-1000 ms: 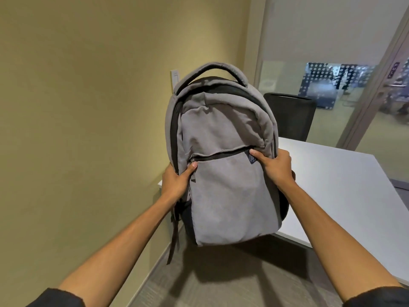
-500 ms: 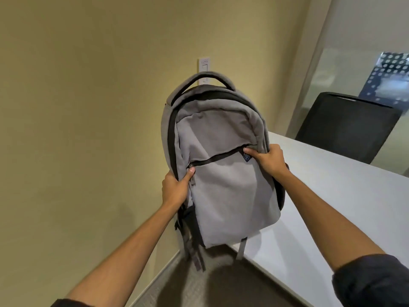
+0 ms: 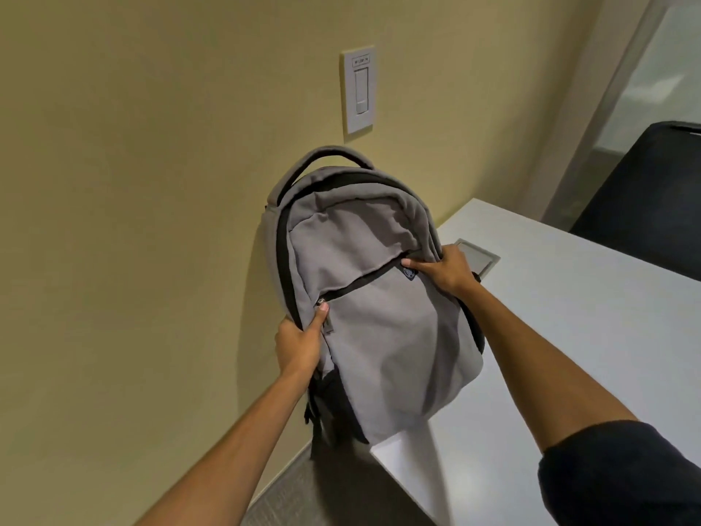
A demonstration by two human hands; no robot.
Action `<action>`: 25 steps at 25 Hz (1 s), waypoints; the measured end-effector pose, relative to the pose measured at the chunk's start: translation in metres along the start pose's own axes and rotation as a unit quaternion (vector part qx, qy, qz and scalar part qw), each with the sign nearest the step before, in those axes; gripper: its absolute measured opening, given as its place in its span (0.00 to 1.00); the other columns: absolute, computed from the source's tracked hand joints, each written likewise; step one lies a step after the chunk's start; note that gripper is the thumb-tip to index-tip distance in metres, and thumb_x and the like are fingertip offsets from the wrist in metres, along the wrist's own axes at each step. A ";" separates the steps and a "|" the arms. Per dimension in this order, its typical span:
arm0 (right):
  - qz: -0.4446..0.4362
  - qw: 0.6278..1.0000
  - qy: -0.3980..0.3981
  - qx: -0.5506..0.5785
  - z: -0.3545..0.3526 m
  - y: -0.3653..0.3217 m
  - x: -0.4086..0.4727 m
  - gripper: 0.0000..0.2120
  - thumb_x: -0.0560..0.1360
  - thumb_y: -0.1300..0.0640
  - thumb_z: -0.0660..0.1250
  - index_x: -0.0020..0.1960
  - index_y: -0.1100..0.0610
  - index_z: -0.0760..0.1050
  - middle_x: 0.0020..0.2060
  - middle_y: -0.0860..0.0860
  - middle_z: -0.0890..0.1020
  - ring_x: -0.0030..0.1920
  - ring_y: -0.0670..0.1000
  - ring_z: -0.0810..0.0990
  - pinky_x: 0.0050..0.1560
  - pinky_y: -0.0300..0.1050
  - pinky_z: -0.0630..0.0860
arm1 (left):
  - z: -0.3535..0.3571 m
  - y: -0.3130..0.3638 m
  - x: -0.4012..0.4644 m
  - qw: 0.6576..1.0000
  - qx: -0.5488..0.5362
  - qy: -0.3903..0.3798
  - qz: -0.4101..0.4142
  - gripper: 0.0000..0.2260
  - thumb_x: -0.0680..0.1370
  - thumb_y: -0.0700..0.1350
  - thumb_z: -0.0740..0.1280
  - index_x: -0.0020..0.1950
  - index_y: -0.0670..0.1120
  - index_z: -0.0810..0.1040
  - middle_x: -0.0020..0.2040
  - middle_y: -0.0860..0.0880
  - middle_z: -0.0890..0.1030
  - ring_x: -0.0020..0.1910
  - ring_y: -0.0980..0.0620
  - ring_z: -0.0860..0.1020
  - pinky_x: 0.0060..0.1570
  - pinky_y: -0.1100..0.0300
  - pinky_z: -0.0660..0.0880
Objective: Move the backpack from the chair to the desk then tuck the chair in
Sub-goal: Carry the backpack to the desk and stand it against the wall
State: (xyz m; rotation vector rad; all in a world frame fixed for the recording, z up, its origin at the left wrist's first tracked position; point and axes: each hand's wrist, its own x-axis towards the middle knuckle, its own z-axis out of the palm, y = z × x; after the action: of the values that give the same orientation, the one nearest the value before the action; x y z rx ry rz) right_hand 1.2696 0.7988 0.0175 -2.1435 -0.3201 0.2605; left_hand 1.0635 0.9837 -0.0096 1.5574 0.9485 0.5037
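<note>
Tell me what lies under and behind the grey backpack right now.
Under the backpack, held by the left hand and right hand, is the white desk corner; contact is hidden. Behind it are the yellow wall and part of a desk hatch. The straps hang off the edge.

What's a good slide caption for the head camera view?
Both hands, left and right, hold a gray backpack at the white desk's corner.
</note>
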 end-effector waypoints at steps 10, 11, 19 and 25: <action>-0.022 0.999 -0.026 -0.008 0.013 -0.004 0.064 0.32 0.57 0.31 0.71 0.36 0.60 0.69 0.28 0.52 0.71 0.31 0.52 0.70 0.32 0.45 0.66 | 0.023 0.001 0.037 0.999 -0.016 0.017 -0.025 0.19 0.72 0.56 0.74 0.51 0.42 0.80 0.45 0.48 0.84 0.45 0.49 0.82 0.46 0.55 0.79; -0.025 0.999 -0.025 -0.012 0.013 -0.005 0.068 0.30 0.58 0.31 0.72 0.35 0.58 0.69 0.28 0.51 0.71 0.31 0.51 0.70 0.31 0.43 0.66 | 0.023 0.001 0.038 0.999 -0.015 0.014 -0.026 0.18 0.72 0.56 0.74 0.51 0.43 0.80 0.44 0.50 0.84 0.44 0.51 0.82 0.44 0.57 0.78; -0.016 0.993 -0.028 -0.114 0.017 0.000 0.056 0.48 0.64 0.25 0.65 0.71 0.58 0.64 0.67 0.56 0.76 0.65 0.60 0.76 0.63 0.62 0.73 | 0.004 -0.002 0.038 0.999 0.037 -0.009 0.009 0.16 0.70 0.56 0.76 0.50 0.49 0.79 0.44 0.57 0.81 0.45 0.53 0.80 0.46 0.62 0.75; -0.075 0.990 -0.029 -0.114 -0.001 -0.001 0.019 0.45 0.69 0.28 0.62 0.75 0.56 0.60 0.72 0.57 0.71 0.67 0.61 0.73 0.64 0.59 0.73 | -0.006 -0.005 0.023 0.995 0.081 -0.027 0.046 0.23 0.69 0.56 0.77 0.56 0.49 0.73 0.54 0.50 0.80 0.52 0.49 0.79 0.56 0.54 0.77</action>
State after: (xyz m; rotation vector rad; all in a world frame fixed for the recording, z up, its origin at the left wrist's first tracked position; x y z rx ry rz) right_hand 1.2881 0.8051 0.0178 -2.3247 -0.5673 0.2082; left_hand 1.0709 1.0053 -0.0170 1.7586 0.8975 0.4561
